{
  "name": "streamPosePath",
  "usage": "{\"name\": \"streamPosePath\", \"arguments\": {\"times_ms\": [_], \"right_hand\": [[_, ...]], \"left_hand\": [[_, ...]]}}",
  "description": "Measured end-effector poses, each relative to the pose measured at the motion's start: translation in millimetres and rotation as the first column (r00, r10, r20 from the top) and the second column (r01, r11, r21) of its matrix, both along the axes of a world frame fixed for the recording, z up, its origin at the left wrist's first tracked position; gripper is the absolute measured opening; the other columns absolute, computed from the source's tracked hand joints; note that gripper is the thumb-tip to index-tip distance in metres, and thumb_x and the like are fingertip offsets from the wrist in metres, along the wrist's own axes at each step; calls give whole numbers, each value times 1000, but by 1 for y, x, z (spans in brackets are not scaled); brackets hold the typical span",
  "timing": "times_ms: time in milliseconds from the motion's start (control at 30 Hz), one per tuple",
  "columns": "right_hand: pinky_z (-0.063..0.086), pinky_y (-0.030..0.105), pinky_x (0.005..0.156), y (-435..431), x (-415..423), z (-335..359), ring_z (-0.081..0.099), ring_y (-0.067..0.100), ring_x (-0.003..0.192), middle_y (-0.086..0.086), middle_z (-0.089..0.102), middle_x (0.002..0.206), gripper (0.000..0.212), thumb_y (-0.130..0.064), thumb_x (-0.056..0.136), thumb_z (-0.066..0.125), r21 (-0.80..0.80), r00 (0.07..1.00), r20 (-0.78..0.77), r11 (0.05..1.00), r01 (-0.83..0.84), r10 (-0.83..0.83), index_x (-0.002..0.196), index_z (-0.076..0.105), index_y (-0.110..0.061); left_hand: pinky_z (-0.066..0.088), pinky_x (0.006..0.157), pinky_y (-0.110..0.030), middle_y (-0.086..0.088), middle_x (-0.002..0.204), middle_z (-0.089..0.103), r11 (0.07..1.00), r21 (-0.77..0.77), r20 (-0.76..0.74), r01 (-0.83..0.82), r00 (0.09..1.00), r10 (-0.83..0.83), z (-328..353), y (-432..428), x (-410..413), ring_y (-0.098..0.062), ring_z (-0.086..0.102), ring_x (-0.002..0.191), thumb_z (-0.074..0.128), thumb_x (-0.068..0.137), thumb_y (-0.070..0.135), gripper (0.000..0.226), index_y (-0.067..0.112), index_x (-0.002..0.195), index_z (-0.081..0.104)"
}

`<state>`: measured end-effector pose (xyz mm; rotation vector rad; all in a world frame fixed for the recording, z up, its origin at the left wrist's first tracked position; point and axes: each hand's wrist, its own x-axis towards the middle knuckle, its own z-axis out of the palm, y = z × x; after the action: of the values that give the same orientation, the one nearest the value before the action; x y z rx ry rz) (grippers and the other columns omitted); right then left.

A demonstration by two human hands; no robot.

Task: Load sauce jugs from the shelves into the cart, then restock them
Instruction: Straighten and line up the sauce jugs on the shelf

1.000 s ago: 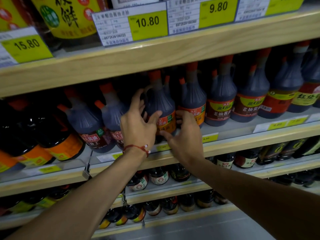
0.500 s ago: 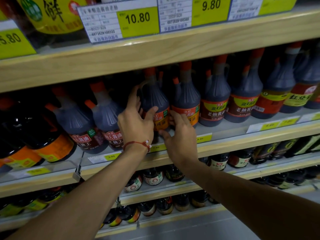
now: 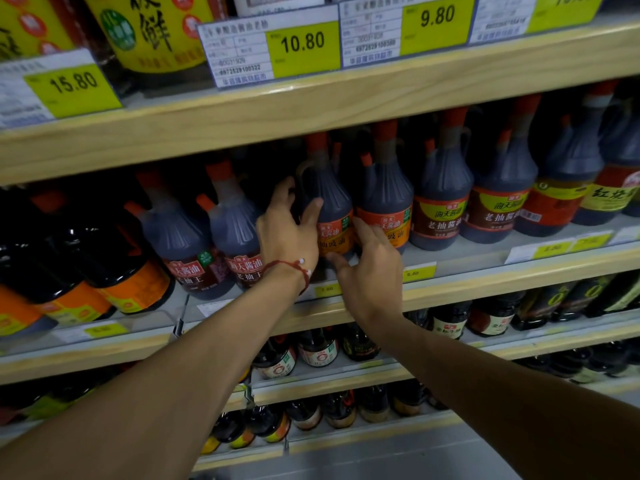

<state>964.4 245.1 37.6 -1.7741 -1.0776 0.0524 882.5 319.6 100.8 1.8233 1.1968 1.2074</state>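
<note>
the soy sauce jug stands upright, red cap up, on the middle shelf between neighbouring jugs. the left hand grips its side; the right hand, fingers straight, presses its orange label.

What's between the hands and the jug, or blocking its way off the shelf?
Nothing visible between them: left hand grips the jug on its left side, right hand touches its front. Forward looks open; a neighbour jug stands close on its right, the upper shelf low over its cap.
</note>
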Motion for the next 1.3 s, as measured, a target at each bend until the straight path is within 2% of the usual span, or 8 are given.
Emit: {"name": "streamPosePath", "arguments": {"times_ms": [133,233,300,433,767,967,1133,1300], "right_hand": [[53,38,95,0,1,1,59,22,114,3,61,127,68,-30,82,86,-11,1000,2,1000,-6,6,141,56,-16],[51,34,93,1,-2,0,60,23,114,3,62,127,69,-30,80,88,-2,1000,-17,1000,23,-23,140,57,-15],[51,36,92,2,-2,-1,61,24,113,3,63,126,66,-28,79,88,0,999,-20,999,45,-45,137,59,-16],[54,40,90,1,1,-2,63,25,111,3,64,125,63,-23,78,88,2,998,-27,999,52,-52,134,61,-16],[55,43,95,-2,1,-8,61,23,116,4,60,129,64,-21,81,86,14,1000,-23,1000,13,-13,138,57,-16],[53,35,93,-12,1,-9,57,14,108,-1,59,120,45,-16,89,79,90,997,-44,994,-62,66,130,60,-14],[50,31,88,-21,-26,-7,56,16,107,-2,57,114,31,-17,94,75,73,978,75,977,-199,194,121,61,-13],[48,27,94,-7,-62,7,53,11,112,-5,55,121,48,-26,91,78,3,950,-23,951,-310,310,132,56,-17]], "left_hand": [[43,86,-16,-7,118,71,997,-39,28,-74,997,75,3,4,4,-19,66,113,67,95,27,32,19,125,59],[58,80,-38,-3,86,75,999,-18,84,-39,996,41,0,9,-2,-18,71,84,69,90,30,11,30,96,60],[59,78,-49,0,80,75,1000,-22,91,-10,996,12,-1,8,-5,-17,71,81,67,86,38,11,39,89,56],[59,78,-52,2,81,75,1000,-12,110,-2,994,3,1,6,-6,-18,71,84,64,83,40,14,51,84,55],[59,85,-50,5,92,75,1000,-4,120,12,993,-11,-6,5,-8,-12,71,97,64,86,39,12,48,89,57],[47,98,-13,8,118,66,993,53,-22,103,995,-102,-9,-23,-36,5,60,110,63,96,6,30,14,125,64],[55,95,-30,10,106,70,973,222,19,-68,998,65,-10,-39,-83,2,66,102,62,96,4,28,18,120,64],[53,95,-33,6,122,47,945,261,9,-196,980,200,-12,-20,-111,-8,57,104,72,90,10,46,14,132,55]]}}
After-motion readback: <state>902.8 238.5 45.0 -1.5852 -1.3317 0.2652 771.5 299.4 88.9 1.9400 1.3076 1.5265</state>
